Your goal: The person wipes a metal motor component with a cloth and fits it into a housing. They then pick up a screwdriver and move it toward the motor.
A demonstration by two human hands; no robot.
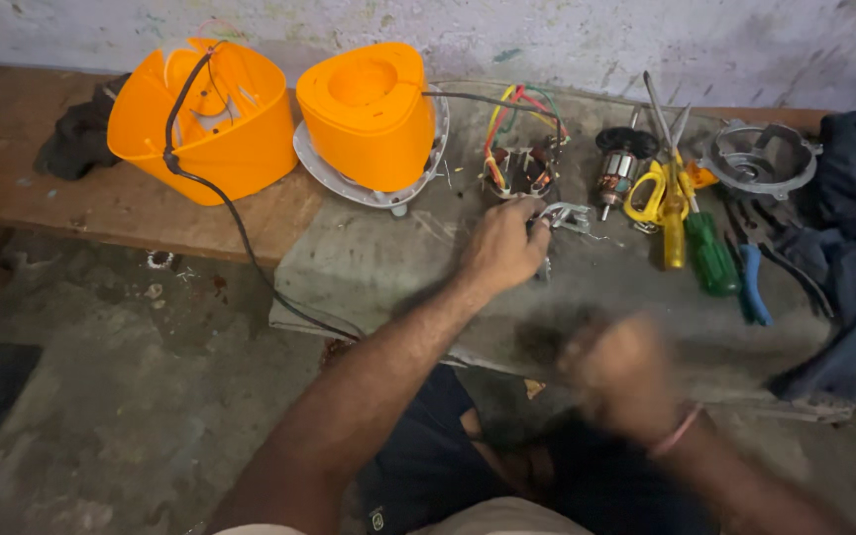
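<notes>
The left hand (pixel 500 248) is reaching across a grey stone slab (pixel 378 267), its fingers curling over a small bent metal bracket (pixel 564 215) that is lying just below a motor stator (pixel 522 170). The fingertips are touching the bracket's near end, so the grip looks closed on it, though the thumb side is hidden. The bracket is shiny and silvery, with its free end sticking out to the right of the knuckles. The stator is dark, with copper windings and red, yellow and green wires looping up from it.

The right hand (pixel 621 376) is hanging lower over the slab's front edge, too blurred to tell whether it is clenched or loose; a pink band is circling its wrist.

Two smooth orange plastic housings are sitting at the back: a hollow one (pixel 205 119) on the wooden bench, with a black cord draped over it, and a capped one (pixel 369 114) on a pale round base. To the right, a motor armature (pixel 621 163), yellow-handled scissors (pixel 651 188), a green-handled screwdriver (pixel 710 253) and blue-handled pliers (pixel 753 287) are lying side by side, near a dark cloth (pixel 849 248).
</notes>
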